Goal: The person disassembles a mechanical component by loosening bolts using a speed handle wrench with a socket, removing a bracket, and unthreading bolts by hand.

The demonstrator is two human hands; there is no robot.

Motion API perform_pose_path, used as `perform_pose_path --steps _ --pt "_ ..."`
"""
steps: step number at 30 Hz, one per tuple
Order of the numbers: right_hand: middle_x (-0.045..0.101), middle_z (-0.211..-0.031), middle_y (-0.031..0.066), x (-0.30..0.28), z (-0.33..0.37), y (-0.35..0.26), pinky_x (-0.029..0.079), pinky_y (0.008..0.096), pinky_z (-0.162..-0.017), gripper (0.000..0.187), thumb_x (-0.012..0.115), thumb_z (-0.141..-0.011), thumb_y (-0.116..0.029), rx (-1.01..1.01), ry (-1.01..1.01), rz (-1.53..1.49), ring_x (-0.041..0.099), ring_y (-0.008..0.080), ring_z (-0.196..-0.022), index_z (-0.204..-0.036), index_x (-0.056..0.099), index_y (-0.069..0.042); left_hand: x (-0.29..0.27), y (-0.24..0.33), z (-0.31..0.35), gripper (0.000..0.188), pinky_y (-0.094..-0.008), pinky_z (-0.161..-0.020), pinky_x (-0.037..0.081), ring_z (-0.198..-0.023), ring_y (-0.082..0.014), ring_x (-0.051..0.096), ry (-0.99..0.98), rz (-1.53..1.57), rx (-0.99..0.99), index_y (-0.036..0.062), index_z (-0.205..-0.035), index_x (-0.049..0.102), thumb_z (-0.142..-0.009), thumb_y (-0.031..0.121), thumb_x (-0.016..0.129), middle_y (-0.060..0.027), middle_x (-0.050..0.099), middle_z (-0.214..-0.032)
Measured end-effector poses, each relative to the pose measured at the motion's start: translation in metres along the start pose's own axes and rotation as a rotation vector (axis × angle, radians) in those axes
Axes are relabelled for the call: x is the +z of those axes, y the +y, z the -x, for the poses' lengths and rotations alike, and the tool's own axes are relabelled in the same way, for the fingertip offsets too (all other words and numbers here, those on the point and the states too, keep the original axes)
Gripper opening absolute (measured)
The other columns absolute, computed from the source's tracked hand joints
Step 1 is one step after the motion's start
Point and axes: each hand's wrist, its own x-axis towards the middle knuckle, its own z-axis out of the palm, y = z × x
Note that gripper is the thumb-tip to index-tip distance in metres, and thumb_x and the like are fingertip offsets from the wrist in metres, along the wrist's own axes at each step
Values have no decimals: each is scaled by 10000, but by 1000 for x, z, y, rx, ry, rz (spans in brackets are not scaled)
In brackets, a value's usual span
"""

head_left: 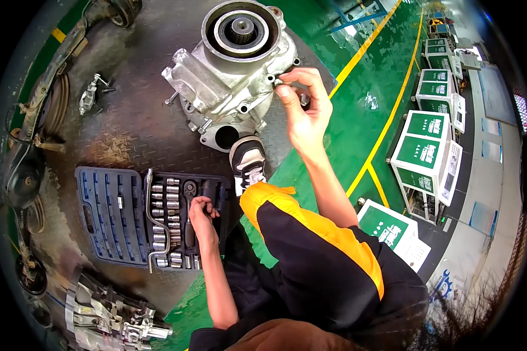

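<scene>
A silvery cast gearbox housing (208, 88) with a round bearing opening on top stands on the dark metal plate, far from me. At its right edge my right hand (304, 111) pinches a small metal bolt between thumb and forefinger, close to a bolt hole. Another bolt (304, 100) shows against the curled fingers of the same hand. Nearer and to the left lies an unfolded socket set case (112, 216). My left hand (203, 217) is over its right half, fingers curled beside the ratchet wrench (190, 231); what they hold, if anything, is hidden.
A bent steel bar (152, 219) lies across the sockets. Metal gearbox parts (108, 316) sit at the near left, a small metal part (89, 96) at the far left. My shoe (249, 158) is beside the housing. White-and-green cabinets (421, 146) line the right side.
</scene>
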Motion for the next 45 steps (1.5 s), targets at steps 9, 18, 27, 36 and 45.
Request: perform_pose_path --steps 9,18,27,36,45 --pt "621 -971 49 15 3 -10 463 233 -618 165 749 -838 -28 109 91 -101 586 101 -790 -971 652 -25 -18 -1 -2 170 -268 -589 419 -618 -103 431 18 -49 35 48 -911 570 -957 145 437 5 430 -693" --pt "642 -979 133 21 13 -18 500 300 -676 163 692 -858 22 -3 161 107 625 223 -795 -1015 656 -1 -28 -11 -10 177 -257 -586 378 -595 -92 379 -39 3 42 67 -917 539 -989 170 414 12 401 -687" --pt "617 -1003 82 16 9 -11 474 260 -653 116 729 -845 -3 -34 123 -1 605 149 -820 -960 716 -14 -21 -8 -5 193 -247 -568 363 -590 -88 379 -56 -55 41 67 -902 529 -997 169 396 13 399 -672" --pt "638 -996 64 16 9 -11 459 231 -601 158 720 -863 -19 115 157 -176 596 99 -802 -1004 647 -21 -34 -5 -2 192 -247 -571 365 -593 -88 376 -14 -68 23 69 -908 528 -993 169 387 17 403 -675" --pt "649 -887 19 19 6 -21 488 225 -728 196 748 -894 -110 350 16 -182 586 79 -791 -1000 630 5 -57 3 -3 208 -256 -576 374 -594 -92 381 37 -21 54 69 -910 535 -998 178 381 15 407 -676"
